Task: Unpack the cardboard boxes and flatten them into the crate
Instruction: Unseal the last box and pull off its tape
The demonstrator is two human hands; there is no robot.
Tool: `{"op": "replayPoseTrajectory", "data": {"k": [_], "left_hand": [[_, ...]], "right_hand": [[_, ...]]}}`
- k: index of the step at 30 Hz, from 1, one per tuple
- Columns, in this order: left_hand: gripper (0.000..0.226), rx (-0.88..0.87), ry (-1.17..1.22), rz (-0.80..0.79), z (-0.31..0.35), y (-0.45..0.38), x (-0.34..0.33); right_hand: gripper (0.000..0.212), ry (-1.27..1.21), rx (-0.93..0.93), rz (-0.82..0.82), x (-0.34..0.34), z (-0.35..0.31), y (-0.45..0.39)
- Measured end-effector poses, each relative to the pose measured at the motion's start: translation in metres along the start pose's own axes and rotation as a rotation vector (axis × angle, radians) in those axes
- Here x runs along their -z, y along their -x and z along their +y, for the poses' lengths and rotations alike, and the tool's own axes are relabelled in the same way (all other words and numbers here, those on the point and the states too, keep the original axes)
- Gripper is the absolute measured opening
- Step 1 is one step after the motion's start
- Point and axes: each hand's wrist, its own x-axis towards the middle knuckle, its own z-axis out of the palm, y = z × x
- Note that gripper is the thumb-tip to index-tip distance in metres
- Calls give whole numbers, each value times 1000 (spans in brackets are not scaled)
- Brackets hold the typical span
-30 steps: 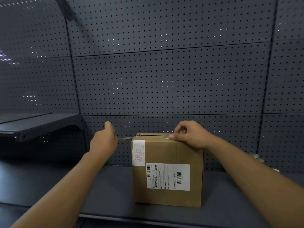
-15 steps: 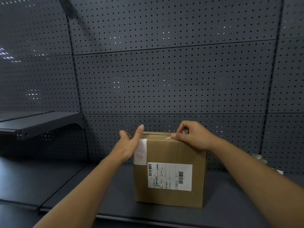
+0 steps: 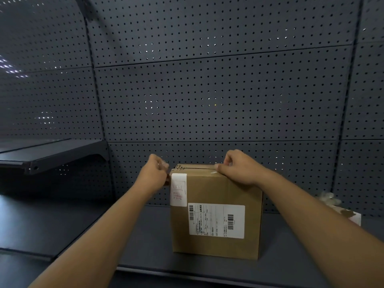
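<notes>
We see the cardboard box (image 3: pixel 216 213) upright on the dark shelf (image 3: pixel 145 242), its flaps not yet lifted, contents hidden. Our left hand (image 3: pixel 154 175) curls at its top left corner, pinching something we cannot make out. Our right hand (image 3: pixel 239 168) pinches the top edge. A small white carton (image 3: pixel 351 217) lies right, against the pegboard (image 3: pixel 207 100).

One cardboard box (image 3: pixel 216 213), two labels (image 3: pixel 216 220), two hands (image 3: pixel 154 176).

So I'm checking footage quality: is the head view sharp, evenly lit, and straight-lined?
Head view: dim overall; light glints through the pegboard holes at left; wide-angle bending curves the panel seams; the box label's small print is unreadable; the object at the right edge is blurred.
</notes>
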Motion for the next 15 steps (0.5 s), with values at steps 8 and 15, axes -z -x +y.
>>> {"op": "replayPoseTrajectory", "data": {"k": [8,15], "left_hand": [[18,141,-10,234,-42,4,22],[26,-115,248,188,6,26,9]], "right_hand": [[60,84,-106,51,-11,-12,2],[13,-295,-31,-16,14,-11,7]]}}
